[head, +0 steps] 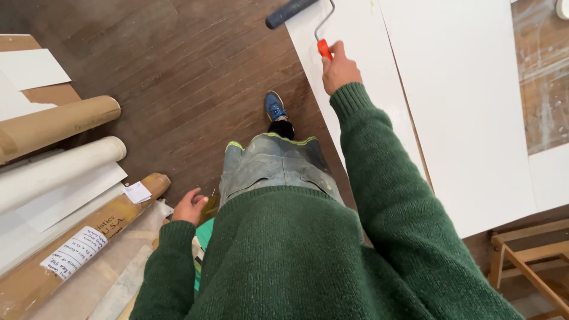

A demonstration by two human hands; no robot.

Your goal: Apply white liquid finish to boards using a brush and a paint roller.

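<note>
My right hand (339, 68) grips the orange handle of a paint roller (291, 12), whose dark blue-grey sleeve hovers over the left edge of a white board (468, 106). The arm wears a green knitted sleeve. My left hand (189, 206) hangs low by my hip, fingers loosely apart and holding nothing, just above the end of a brown roll with a white label (89, 243). My blue shoe (274, 106) stands on the dark wooden floor beside the board.
Several rolls of brown and white paper (56, 124) lie on the floor at left. A second white board (355, 71) lies beside the large one. A wooden frame (527, 261) stands at the lower right.
</note>
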